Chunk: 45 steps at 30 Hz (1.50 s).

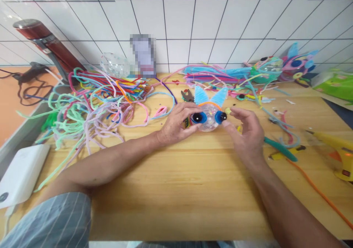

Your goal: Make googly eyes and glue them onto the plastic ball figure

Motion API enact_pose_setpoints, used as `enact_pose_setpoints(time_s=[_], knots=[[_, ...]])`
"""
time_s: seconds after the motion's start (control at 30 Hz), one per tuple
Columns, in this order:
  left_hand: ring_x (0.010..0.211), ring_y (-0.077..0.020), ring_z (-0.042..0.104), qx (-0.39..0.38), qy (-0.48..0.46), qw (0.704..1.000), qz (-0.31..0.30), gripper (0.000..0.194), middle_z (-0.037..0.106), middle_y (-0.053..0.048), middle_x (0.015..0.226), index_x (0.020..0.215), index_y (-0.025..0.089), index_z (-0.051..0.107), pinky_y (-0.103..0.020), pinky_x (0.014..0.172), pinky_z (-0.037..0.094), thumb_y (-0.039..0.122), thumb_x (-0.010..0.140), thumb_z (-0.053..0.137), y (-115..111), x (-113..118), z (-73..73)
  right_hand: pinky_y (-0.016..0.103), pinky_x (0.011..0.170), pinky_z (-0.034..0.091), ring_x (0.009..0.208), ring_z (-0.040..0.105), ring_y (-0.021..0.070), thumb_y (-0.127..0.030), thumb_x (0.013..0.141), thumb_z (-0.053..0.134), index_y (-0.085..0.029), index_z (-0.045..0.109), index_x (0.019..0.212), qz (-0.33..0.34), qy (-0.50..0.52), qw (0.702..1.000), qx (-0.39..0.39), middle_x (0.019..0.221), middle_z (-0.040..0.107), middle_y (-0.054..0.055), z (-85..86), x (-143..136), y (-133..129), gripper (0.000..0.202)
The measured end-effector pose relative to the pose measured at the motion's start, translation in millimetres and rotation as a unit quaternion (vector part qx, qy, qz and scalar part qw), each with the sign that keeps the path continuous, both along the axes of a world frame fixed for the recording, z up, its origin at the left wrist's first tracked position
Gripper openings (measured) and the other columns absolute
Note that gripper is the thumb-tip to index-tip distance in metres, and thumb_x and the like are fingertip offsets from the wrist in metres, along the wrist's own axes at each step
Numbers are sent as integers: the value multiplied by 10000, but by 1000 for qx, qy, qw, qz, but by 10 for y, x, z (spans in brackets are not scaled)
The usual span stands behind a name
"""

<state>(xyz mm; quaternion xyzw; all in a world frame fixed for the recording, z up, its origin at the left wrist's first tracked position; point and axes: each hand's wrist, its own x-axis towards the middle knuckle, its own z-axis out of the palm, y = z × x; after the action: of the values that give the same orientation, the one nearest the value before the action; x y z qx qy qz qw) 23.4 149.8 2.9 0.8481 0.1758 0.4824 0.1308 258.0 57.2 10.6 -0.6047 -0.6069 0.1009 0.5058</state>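
Note:
A clear plastic ball [210, 126] with light blue fuzzy ears [202, 96], an orange band and two blue-ringed black eyes [197, 117] is held just above the wooden table. My left hand [176, 123] is closed around its left side, thumb below and fingers behind. On the other side, my right hand [246, 130] has its thumb at the right eye [223, 117]. The index finger is curled and apart from the thumb, with a small pale yellow bit [228, 111] at its tip. Pliers [187, 95] lie behind the ball, partly covered.
Tangled pipe cleaners [91, 119] cover the left; a blue bundle [217, 72] lies at the back. A yellow glue gun [335, 148], a teal-handled tool [281, 149] and an orange cord [317, 191] are right. A power bank [24, 172] and red flask [49, 44] stand left; finished figures [296, 64] back right.

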Motion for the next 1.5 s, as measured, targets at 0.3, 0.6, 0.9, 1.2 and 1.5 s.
enact_pose_setpoints(time_s=[0.3,0.6,0.9,1.2,1.5], knots=[[1229,-245,666,-22,-5,999,-26,392,694,-155,1291,1285,197,628,-453,1046,550,337,941,754,9,5,-14,462,952,552,1010,712,262,-326,907,733,-287,733,1116,9,-14,1000,1,1046,760,26,57,-43,14,213],[1235,-257,673,-31,-17,998,-51,412,692,-166,1298,1318,207,620,-465,1042,554,318,944,752,31,11,-23,461,943,559,992,716,259,-345,912,729,-286,744,1078,15,-8,1000,-6,1034,768,24,61,-40,21,177],[1233,-251,676,-29,-19,998,-56,388,699,-166,1272,1296,193,624,-450,1045,562,289,943,752,29,15,-9,460,931,554,991,715,259,-308,914,736,-289,749,1072,22,-10,1000,15,1026,766,23,68,-65,20,160],[1227,-247,676,-34,-1,998,-48,362,698,-157,1280,1296,204,626,-463,1041,565,339,972,717,37,5,-10,464,931,558,991,713,258,-314,918,733,-296,753,1082,22,-20,999,22,1032,767,23,72,-71,26,166],[1250,-250,664,-31,-13,998,-59,385,692,-158,1284,1307,198,615,-457,1058,552,323,961,730,45,12,-29,481,953,561,1034,701,266,-324,920,736,-281,729,1086,19,-26,999,19,1059,739,40,47,-54,29,172]])
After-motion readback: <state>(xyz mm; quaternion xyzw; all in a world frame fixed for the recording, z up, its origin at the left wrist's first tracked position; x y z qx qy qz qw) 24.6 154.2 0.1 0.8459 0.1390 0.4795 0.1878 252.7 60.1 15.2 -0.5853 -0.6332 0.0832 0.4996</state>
